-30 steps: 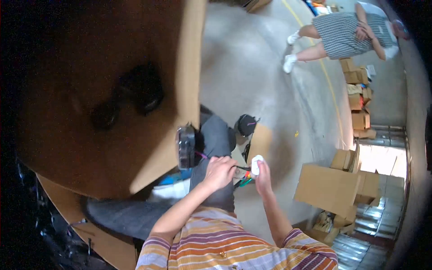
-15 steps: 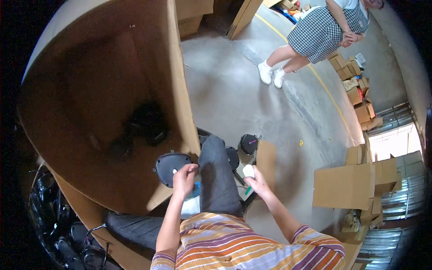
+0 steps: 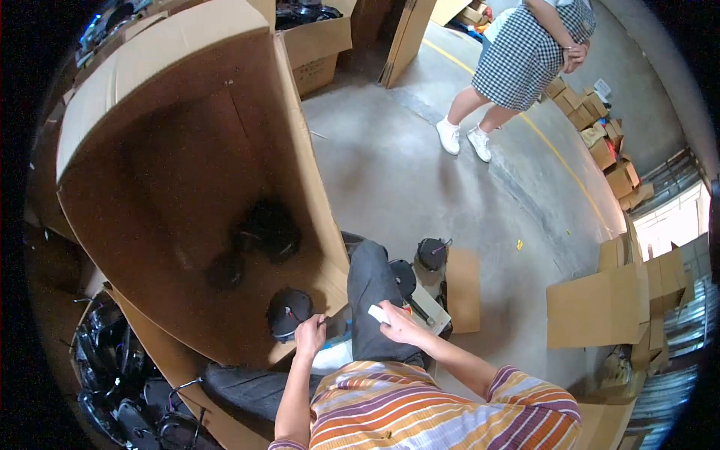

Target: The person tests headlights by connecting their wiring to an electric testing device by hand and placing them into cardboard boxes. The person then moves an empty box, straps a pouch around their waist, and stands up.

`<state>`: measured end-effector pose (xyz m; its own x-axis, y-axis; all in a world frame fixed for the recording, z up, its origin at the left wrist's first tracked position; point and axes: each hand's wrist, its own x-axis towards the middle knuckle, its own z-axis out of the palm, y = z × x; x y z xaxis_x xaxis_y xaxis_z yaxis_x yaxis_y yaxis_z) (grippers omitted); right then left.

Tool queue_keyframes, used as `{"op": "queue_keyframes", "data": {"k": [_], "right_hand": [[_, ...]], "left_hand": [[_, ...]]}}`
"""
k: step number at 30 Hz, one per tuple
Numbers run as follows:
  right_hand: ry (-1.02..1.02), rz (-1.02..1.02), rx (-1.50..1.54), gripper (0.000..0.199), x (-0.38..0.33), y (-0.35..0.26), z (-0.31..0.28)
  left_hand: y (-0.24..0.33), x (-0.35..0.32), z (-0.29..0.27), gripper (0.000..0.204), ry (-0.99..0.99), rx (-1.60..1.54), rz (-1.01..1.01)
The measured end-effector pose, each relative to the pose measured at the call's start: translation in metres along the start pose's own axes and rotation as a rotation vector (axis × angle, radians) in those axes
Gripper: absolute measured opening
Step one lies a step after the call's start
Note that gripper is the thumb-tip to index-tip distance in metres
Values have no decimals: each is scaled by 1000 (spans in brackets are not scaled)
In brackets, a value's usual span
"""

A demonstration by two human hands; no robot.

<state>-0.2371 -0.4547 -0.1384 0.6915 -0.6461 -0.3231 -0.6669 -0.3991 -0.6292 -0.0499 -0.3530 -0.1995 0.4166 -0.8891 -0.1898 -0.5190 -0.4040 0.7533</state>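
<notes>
A round black part [image 3: 292, 309], flat-faced and with a thin wire at its middle, is at the near right inside the big cardboard box [image 3: 187, 135]. Just at its lower right edge is my left hand [image 3: 309, 337], fingers closed; whether it grips the part's wire or something small is too unclear to tell. My right hand [image 3: 401, 328], over my right thigh, is closed on a small white object [image 3: 379, 314], whose kind I cannot make out. Further inside the box lie dark black pieces [image 3: 266, 229], blurred by shadow.
Right of my knee stand black round parts [image 3: 433, 255] beside a flat cardboard piece [image 3: 463, 291]. Black parts [image 3: 112, 367] fill a box at lower left. A person [image 3: 517, 67] in a checked dress stands on the floor ahead. Cardboard boxes [image 3: 600, 304] are stacked at right.
The black part has left my left hand's hold and now sits lower in the box, wire side showing. My right hand has swung left over my thigh with the white object. The view has shifted.
</notes>
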Motion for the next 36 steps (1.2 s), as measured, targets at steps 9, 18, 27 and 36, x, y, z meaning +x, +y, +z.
{"op": "queue_keyframes", "data": {"k": [9, 18, 27, 36], "right_hand": [[-145, 4, -79, 27, 0, 2, -1], [-192, -19, -64, 30, 1, 0, -1], [-177, 37, -22, 33, 1, 3, -4], [210, -63, 471, 59, 53, 35, -72]], "left_hand": [[-17, 4, -3, 17, -18, 33, -88], [-2, -6, -2, 16, -55, 141, -101], [0, -4, -2, 17, -110, 206, -117], [-5, -7, 1, 17, -109, 214, -100]]}}
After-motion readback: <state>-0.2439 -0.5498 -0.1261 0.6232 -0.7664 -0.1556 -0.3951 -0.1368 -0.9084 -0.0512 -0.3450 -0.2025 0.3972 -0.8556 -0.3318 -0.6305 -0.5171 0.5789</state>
